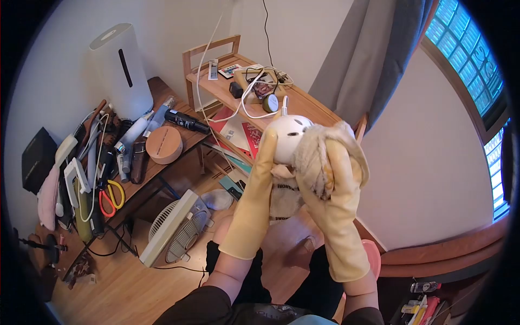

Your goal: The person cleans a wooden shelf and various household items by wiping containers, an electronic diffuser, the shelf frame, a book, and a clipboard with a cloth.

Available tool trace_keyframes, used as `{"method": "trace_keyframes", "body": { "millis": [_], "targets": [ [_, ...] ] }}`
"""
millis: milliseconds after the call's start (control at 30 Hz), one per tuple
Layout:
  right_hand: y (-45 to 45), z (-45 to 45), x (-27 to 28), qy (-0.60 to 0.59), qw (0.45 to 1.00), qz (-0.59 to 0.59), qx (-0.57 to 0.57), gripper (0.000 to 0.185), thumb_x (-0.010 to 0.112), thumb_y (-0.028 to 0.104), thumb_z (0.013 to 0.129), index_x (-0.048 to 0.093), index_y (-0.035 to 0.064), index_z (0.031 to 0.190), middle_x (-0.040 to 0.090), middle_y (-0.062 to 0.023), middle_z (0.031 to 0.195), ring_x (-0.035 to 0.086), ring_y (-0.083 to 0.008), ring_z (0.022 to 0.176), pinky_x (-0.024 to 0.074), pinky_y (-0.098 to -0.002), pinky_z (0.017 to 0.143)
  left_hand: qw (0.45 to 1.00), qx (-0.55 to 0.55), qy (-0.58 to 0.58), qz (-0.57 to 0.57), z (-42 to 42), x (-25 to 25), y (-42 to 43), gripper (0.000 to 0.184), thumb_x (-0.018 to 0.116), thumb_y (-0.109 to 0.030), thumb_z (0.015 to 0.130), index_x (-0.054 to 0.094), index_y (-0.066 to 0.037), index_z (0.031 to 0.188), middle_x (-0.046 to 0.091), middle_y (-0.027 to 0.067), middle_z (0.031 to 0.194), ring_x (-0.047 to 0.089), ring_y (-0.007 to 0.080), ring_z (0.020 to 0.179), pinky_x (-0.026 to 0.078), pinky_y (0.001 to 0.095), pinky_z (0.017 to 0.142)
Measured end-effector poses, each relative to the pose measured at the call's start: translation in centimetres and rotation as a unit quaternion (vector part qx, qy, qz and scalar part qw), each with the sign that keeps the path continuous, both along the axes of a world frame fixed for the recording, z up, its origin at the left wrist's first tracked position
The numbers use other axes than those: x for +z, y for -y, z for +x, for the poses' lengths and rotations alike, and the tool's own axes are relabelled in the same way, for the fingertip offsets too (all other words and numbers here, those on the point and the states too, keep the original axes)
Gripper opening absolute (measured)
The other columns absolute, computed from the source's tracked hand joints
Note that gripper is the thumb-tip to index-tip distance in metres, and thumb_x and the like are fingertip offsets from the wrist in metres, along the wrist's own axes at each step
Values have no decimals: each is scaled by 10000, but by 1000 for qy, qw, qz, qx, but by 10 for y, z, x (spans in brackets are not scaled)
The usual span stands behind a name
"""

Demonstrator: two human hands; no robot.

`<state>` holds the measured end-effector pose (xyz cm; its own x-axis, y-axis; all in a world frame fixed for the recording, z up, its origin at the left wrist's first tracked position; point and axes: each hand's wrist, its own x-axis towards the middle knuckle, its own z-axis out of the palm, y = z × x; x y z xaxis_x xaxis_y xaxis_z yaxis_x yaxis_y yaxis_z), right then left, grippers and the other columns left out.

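Observation:
Both of my hands wear pale yellow rubber gloves. My left hand [267,149] is closed around the left side of a rounded white device [287,134] with small dark slots; a white cord leaves its top. A crumpled, greyish-beige cloth [317,157] is bunched in my right hand [340,170], pressed against the device's right side. The device is held up in front of the wooden shelf. Its underside and right part are hidden by the gloves and cloth.
A wooden shelf [319,104] behind carries cables, a remote [231,71] and small items. On the left, a dark table [157,89] bears a tall white appliance [120,70], scissors [111,197] and a round wooden box [164,145]. A box fan [176,227] stands on the floor.

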<state>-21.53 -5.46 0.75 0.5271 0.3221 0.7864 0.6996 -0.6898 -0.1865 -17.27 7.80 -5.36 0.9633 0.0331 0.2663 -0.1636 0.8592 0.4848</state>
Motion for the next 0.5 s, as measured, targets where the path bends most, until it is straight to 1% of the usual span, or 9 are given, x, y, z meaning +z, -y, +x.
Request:
{"method": "trace_keyframes", "body": {
  "millis": [33, 100, 133, 200, 233, 367, 433, 467, 500],
  "targets": [
    [1, 4, -6, 20, 999, 39, 30, 683, 844, -20, 698, 599, 16, 1334, 605, -225, 1353, 598, -425, 1224, 478, -500, 1059, 1000, 2, 0, -1, -4, -1, 3, 685, 440, -589, 1074, 470, -73, 1524, 613, 166, 1416, 624, 275, 1272, 507, 413, 1111],
    [1, 0, -12, 11, 998, 48, 29, 663, 837, -22, 691, 610, 26, 1312, 620, -220, 1322, 598, -424, 1214, 480, -496, 1052, 995, 57, -83, 21, -26, 22, 10, 726, 418, -645, 1057, 496, -72, 1496, 640, 166, 1378, 652, 282, 1218, 533, 417, 1068],
    [1, -4, -15, 1, 998, 57, 26, 644, 830, -24, 684, 620, 36, 1290, 634, -215, 1291, 598, -422, 1204, 482, -491, 1045, 995, 56, -84, 21, -25, 21, 9, 726, 418, -645, 1057, 496, -72, 1496, 640, 166, 1378, 652, 282, 1218, 533, 417, 1068],
    [1, -1, -29, 72, 997, 11, 14, 610, 823, -19, 665, 639, 55, 1242, 645, -206, 1263, 602, -425, 1166, 487, -495, 1022, 979, -131, -121, -97, -20, 17, 8, 792, 400, -715, 1025, 522, -67, 1464, 669, 171, 1314, 680, 295, 1155, 562, 421, 1016],
    [1, -6, -30, 53, 999, 1, -3, 581, 840, 5, 656, 651, 60, 1203, 654, -198, 1256, 607, -430, 1141, 487, -497, 1014, 972, -123, -162, -115, -15, 17, 12, 852, 391, -767, 994, 548, -54, 1432, 684, 185, 1276, 696, 326, 1115, 581, 461, 985],
    [7, -8, -27, 33, 999, -29, 16, 607, 860, 36, 645, 656, 73, 1215, 652, -185, 1276, 605, -426, 1152, 486, -497, 1011, 958, -138, -152, -199, -5, 8, 10, 862, 423, -777, 976, 559, -52, 1421, 673, 204, 1291, 691, 366, 1114, 572, 515, 998],
    [17, -23, -27, -45, 997, -65, 10, 638, 886, 76, 658, 663, 92, 1256, 648, -165, 1312, 604, -405, 1200, 479, -499, 1046, 948, -200, -68, -238, -1, -7, 1, 878, 450, -804, 950, 555, -70, 1418, 621, 216, 1392, 669, 387, 1166, 599, 528, 962],
    [23, -26, -28, -44, 997, -66, 9, 638, 886, 76, 658, 663, 92, 1256, 648, -165, 1312, 604, -405, 1200, 479, -499, 1046, 922, -222, -41, -314, 1, -9, -3, 818, 510, -752, 951, 556, -90, 1430, 563, 244, 1463, 624, 439, 1241, 580, 578, 964],
    [29, -29, -30, -144, 989, -23, 30, 694, 898, 89, 662, 646, 107, 1308, 644, -157, 1325, 598, -401, 1228, 474, -501, 1064, 922, -222, -40, -314, 2, -11, -8, 818, 510, -752, 951, 556, -90, 1430, 563, 244, 1463, 624, 439, 1241, 580, 578, 964]
  ]
}}
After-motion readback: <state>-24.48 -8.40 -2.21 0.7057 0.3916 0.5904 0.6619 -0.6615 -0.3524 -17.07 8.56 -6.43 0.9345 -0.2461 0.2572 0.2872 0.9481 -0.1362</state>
